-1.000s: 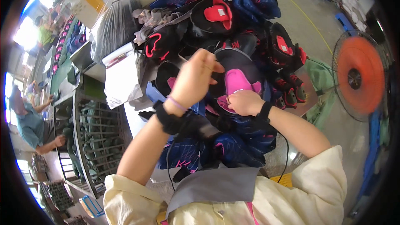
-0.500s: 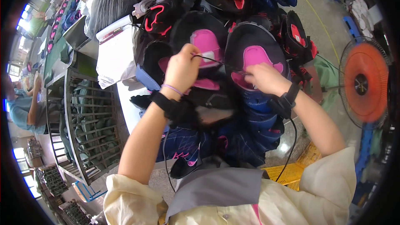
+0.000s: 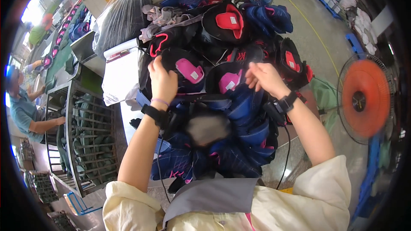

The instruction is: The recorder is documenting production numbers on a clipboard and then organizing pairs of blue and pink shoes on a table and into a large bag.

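In the middle of the pile lies a black shoe upper with a pink lining (image 3: 188,69) and a small white label. To its right, a second pink-lined shoe upper (image 3: 229,81) leans close by. My left hand (image 3: 164,79) is at the left side of the first upper, fingers pointing up and thumb apart; any touch on the upper is unclear. Just right of the second upper, my right hand (image 3: 266,79) has its fingers spread, with nothing visible in them. Blue shoe uppers (image 3: 246,107) are stacked below it.
Red-lined black uppers (image 3: 229,21) lie farther back, beside a grey cloth bundle (image 3: 165,16). A white pad with a pen (image 3: 122,72) lies at the left, near a metal rack (image 3: 92,137). At the right stands an orange fan (image 3: 364,98). A co-worker (image 3: 30,107) is at far left.
My hands have moved apart, the left one leftward. The black lace that ran between them no longer shows. The view has shifted, showing more of the pile's far side.
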